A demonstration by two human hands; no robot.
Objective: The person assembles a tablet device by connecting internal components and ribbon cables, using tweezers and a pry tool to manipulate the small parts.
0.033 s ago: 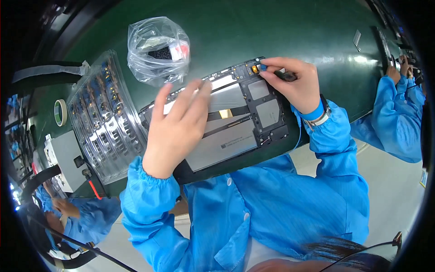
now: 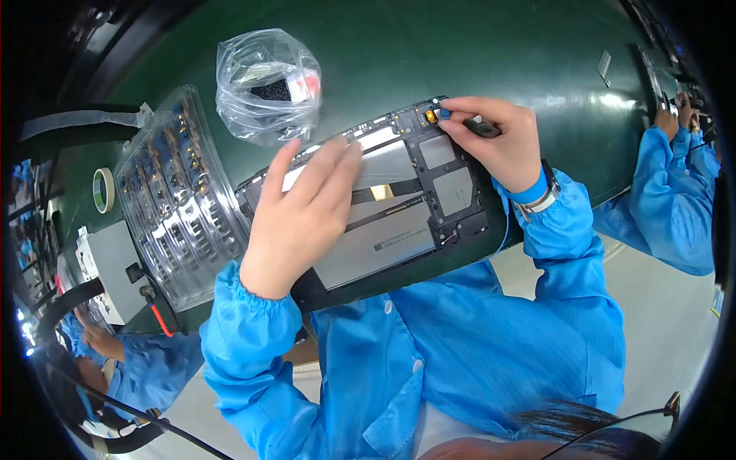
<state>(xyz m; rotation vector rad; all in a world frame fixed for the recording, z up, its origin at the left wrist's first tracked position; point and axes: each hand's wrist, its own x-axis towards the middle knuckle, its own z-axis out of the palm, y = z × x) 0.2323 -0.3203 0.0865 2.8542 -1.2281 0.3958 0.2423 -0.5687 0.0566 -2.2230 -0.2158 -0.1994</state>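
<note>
An opened tablet body [image 2: 368, 245] lies slanted in front of me, its grey battery cells, a gold-coloured strip [image 2: 381, 192] and a circuit board along the far edge bare. Over its left part hovers or rests my left hand [image 2: 303, 207], fingers spread and slightly blurred; contact cannot be told. At the far right corner, my right hand [image 2: 502, 142] pinches a small blue piece [image 2: 445, 113] between thumb and forefinger, beside an orange flex connector [image 2: 431, 116]. A short black tool [image 2: 483, 128] is tucked within the same hand; its full shape is hidden.
Left of the tablet stands a clear plastic tray [image 2: 180, 207] of small parts. Beyond are a clear bag [image 2: 268, 88], a tape roll [image 2: 103, 190] and a grey box [image 2: 115, 268]. Co-workers in blue sit at right [image 2: 675, 199] and lower left [image 2: 153, 372].
My left hand has shifted very slightly over the tablet, fingers still spread. The right hand stays at the corner. At the lower left, a co-worker's hand has moved a little.
</note>
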